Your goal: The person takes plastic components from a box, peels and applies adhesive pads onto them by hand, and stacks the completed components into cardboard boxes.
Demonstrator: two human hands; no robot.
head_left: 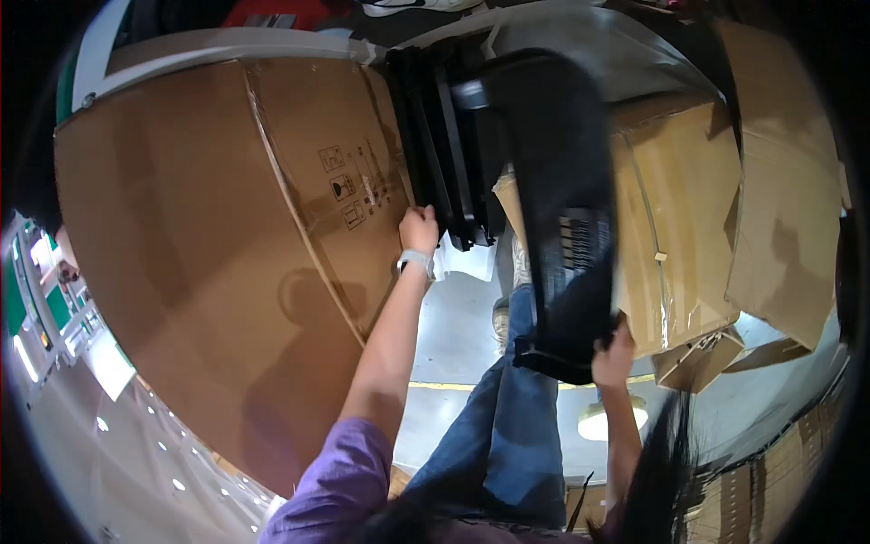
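— Where are your hands right now?

— Your left hand (419, 229) is up against the near edge of the big cardboard box (227, 245), right at the corner where the stack of black panels (444, 145) pokes out. Your fingers look curled shut there, though I can't tell whether they pinch the box flap or the white sheet (467, 258) just beside your wrist.

— And the other one?

— Your right hand (614, 355) is closed around the lower end of a long black part (562, 199). You hold it by its bottom corner, thumb and fingers wrapped on the edge.

— Where does that part sit?

— It rises from your grip between the two cartons: the large box on your left and the opened cardboard box (689, 227) on your right. Its upper end is blurred, near the top of the black panels. Below it you see your jeans (507, 426) and a shoe (501, 319) on the grey floor (453, 326).
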